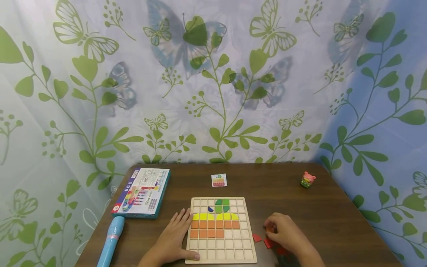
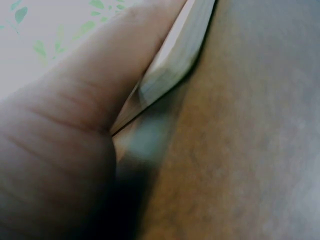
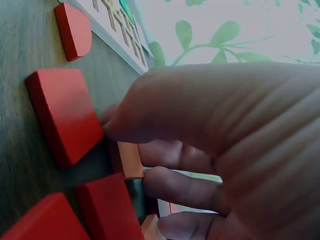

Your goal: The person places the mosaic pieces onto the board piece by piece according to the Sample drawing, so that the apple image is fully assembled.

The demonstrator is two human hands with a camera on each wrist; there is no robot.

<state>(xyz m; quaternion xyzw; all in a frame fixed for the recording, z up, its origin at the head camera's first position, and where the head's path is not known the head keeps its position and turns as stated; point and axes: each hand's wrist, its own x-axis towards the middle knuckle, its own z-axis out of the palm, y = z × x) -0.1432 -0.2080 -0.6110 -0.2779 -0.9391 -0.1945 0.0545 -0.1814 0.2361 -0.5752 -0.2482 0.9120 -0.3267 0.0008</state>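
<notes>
A wooden grid board (image 1: 220, 243) lies flat on the table, partly filled with orange, yellow, green and blue tiles. Along its left edge rests my left hand (image 1: 173, 235), fingers straight and thumb lying over the lower left corner. To the right of the board, my right hand (image 1: 286, 231) curls its fingers and thumb about an orange tile (image 3: 131, 160), low over the table. Several red tiles (image 3: 67, 112) lie beside and beneath that hand, one with a rounded corner (image 1: 257, 238) near the board's edge. The palm hides part of this group in the head view.
A small pattern card (image 1: 219, 180) lies behind the board. At left are a flat printed box (image 1: 143, 193) and a blue microphone (image 1: 111, 239). A pink figurine (image 1: 307, 179) stands at the back right. A patterned curtain (image 1: 220, 92) hangs behind the table.
</notes>
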